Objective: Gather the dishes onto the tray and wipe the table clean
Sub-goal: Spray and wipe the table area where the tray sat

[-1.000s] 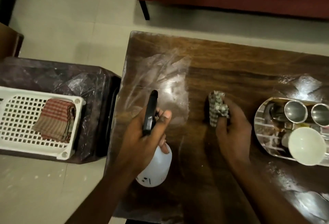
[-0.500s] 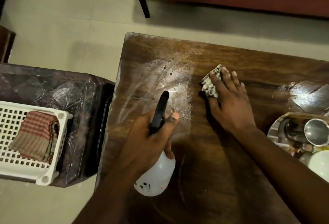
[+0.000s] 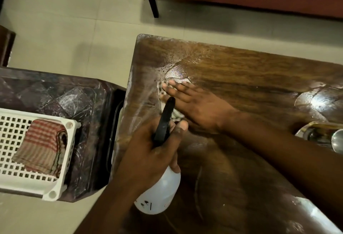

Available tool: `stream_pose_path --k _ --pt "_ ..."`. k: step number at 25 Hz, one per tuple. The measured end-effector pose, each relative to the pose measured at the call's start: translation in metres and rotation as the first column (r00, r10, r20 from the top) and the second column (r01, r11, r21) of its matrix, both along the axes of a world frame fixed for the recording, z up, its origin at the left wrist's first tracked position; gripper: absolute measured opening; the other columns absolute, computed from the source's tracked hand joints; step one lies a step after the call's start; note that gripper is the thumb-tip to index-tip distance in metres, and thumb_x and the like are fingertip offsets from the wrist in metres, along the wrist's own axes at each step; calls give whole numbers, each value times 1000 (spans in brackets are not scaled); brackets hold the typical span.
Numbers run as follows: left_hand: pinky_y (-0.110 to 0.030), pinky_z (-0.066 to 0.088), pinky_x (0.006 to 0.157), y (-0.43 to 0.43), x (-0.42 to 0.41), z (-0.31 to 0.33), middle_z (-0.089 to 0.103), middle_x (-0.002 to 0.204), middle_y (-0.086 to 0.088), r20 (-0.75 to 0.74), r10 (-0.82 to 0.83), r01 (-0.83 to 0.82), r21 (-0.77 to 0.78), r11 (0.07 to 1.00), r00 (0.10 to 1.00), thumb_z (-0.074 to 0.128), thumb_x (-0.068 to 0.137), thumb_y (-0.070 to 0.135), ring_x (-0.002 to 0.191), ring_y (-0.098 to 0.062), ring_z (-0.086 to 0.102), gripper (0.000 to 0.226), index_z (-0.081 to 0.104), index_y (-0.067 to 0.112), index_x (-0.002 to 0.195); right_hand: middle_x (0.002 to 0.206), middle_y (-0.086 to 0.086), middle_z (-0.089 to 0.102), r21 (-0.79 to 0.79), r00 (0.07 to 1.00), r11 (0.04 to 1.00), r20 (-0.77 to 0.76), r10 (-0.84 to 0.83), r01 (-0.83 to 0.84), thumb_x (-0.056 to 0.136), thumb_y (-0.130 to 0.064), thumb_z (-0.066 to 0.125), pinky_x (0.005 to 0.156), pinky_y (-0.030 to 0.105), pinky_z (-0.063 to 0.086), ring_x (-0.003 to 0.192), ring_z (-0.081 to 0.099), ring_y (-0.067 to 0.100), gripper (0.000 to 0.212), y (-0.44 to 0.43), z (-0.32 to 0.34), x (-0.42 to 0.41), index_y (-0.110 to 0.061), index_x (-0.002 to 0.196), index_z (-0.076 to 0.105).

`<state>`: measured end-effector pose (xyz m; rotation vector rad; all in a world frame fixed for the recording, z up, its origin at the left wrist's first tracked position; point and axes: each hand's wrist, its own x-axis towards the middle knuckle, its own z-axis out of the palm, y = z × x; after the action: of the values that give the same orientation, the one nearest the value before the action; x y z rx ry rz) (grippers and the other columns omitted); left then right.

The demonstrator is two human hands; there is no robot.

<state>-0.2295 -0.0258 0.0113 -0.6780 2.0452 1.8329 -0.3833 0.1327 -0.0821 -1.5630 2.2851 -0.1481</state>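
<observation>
Table (image 3: 259, 88): wet patch at far left corner. Right hand (image 3: 193, 103), fingers flat, has slid the checked cloth (image 3: 161, 89) leftward into the spray. Left hand (image 3: 148, 152), fingers wrapped round the spray bottle (image 3: 157, 194). Tray (image 3: 319, 133) of dishes, right edge; wiping under way.

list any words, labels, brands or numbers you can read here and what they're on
None can be read.
White spray bottle in the left hand: a few small dark marks low on its body, too small and blurred to read.
Checked cloth under the right hand, folded striped cloth in the white basket, steel tray and wooden table: no text visible.
</observation>
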Motion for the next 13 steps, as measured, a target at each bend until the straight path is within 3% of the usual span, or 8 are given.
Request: stream_pose_path --k 2,4,6,7,8,9,11,13 --pt "-41 63 76 -5 3 -2 65 51 -14 0 10 -10 15 1000 1000 67 97 46 50 -27 72 39 65 10 82 178 0 6 28 998 999 -51 23 -22 109 -46 30 133 38 -4 166 0 20 66 24 1 -22 -28 170 13" --pt "-46 64 79 -11 6 -2 64 51 -12 3 29 -29 20 999 1000 67 95 50 50 -27 72 37 67 12 92 178 2 14 16 930 935 -112 -351 355 107 -47 28 135 48 9 165 8 24 65 37 -1 -48 -29 169 19" --pt "-47 64 79 -16 8 -3 63 50 -9 -16 45 -45 18 999 999 67 94 51 50 -25 71 36 67 14 92 177 7 20 -43 635 636 -47 -771 770 106 -36 38 133 52 15 164 14 30 65 21 0 -63 -25 168 23" --pt "-48 64 79 -18 8 -2 63 50 -8 -26 47 -47 19 999 999 67 94 51 49 -24 71 36 67 15 91 177 10 20 -64 489 488 -5 -872 870 106 -30 42 134 52 15 164 15 32 66 0 0 -62 -22 168 23" --pt "-48 64 78 -19 10 -3 63 50 -8 -32 49 -48 17 999 998 66 94 52 49 -24 71 37 67 15 91 177 11 19 -71 423 420 26 -906 905 107 -27 44 134 51 13 164 13 33 67 -24 1 -57 -20 169 21" --pt "-50 64 77 -21 11 -3 62 50 -9 -34 55 -55 18 998 998 66 95 51 49 -24 71 39 67 13 92 177 10 16 -58 447 444 56 -893 894 108 -26 43 134 51 11 165 10 33 68 -48 3 -49 -20 170 17" --pt "-53 64 72 -25 14 -5 62 50 -11 -40 70 -69 24 997 997 67 96 46 48 -25 70 37 67 9 93 179 7 10 -15 715 718 106 -691 696 109 -28 39 135 50 4 165 4 30 67 -86 8 -25 -24 171 11" --pt "-51 64 68 -30 17 -9 61 50 -11 -57 71 -70 18 997 996 68 98 44 46 -25 68 35 67 10 89 179 4 6 -17 971 976 114 -212 216 106 -34 29 131 40 -6 165 1 26 69 -96 11 -5 -26 171 9"
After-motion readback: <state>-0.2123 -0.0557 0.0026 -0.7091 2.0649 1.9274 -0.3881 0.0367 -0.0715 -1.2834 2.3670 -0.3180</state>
